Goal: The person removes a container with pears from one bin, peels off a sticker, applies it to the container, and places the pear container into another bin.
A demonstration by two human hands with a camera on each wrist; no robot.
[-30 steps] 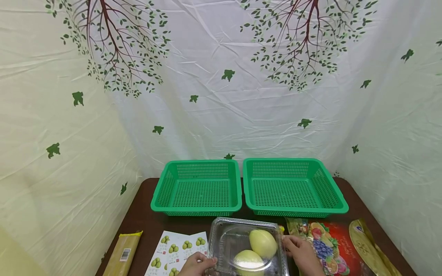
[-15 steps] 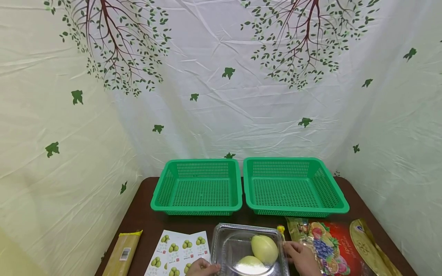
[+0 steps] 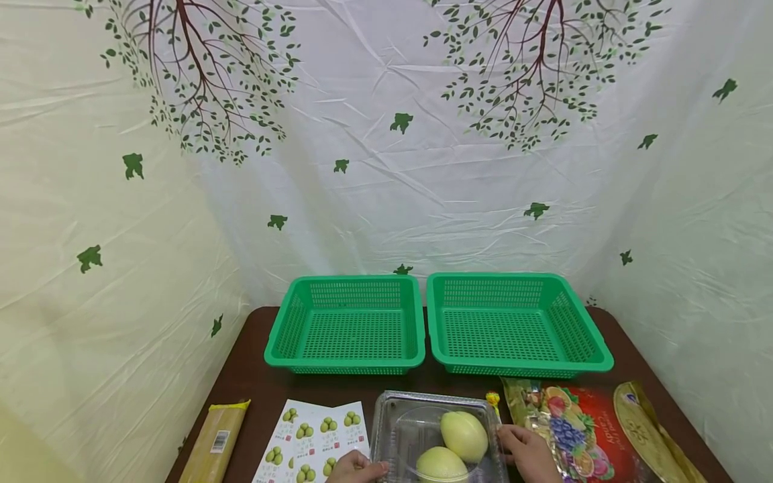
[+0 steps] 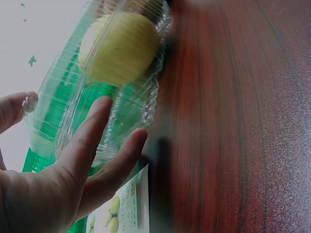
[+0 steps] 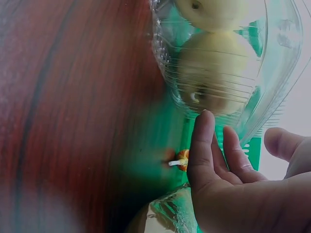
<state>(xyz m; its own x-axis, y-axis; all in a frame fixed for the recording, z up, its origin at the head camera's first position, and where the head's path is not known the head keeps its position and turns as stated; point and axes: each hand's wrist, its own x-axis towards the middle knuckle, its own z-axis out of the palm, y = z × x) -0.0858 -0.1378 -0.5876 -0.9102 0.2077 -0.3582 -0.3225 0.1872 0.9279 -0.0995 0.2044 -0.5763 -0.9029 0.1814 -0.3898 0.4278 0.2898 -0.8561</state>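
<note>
A clear plastic clamshell box (image 3: 395, 429) with two pale yellow round fruits (image 3: 464, 436) inside is at the front middle of the table. My left hand (image 3: 356, 467) is at its left side. In the left wrist view the left thumb touches the lid's edge, with the fingers (image 4: 99, 114) against the side wall. My right hand (image 3: 528, 453) is at the right side. Its fingers (image 5: 201, 141) are nearly straight, with one fingertip at the box's lower wall, while the thumb stands apart. The box's front edge is cut off in the head view.
Two green baskets (image 3: 345, 367) (image 3: 522, 369) stand behind the box. Printed fruit sheets (image 3: 314, 429) and a long tan package (image 3: 217, 439) lie to the left. A lollipop (image 3: 492, 398), a red candy bag (image 3: 588, 426) and a gold packet (image 3: 643, 429) lie to the right.
Over the last second the box has shifted slightly toward me and right, and turned a little straighter. Both hands have moved along with it; the lollipop shows more.
</note>
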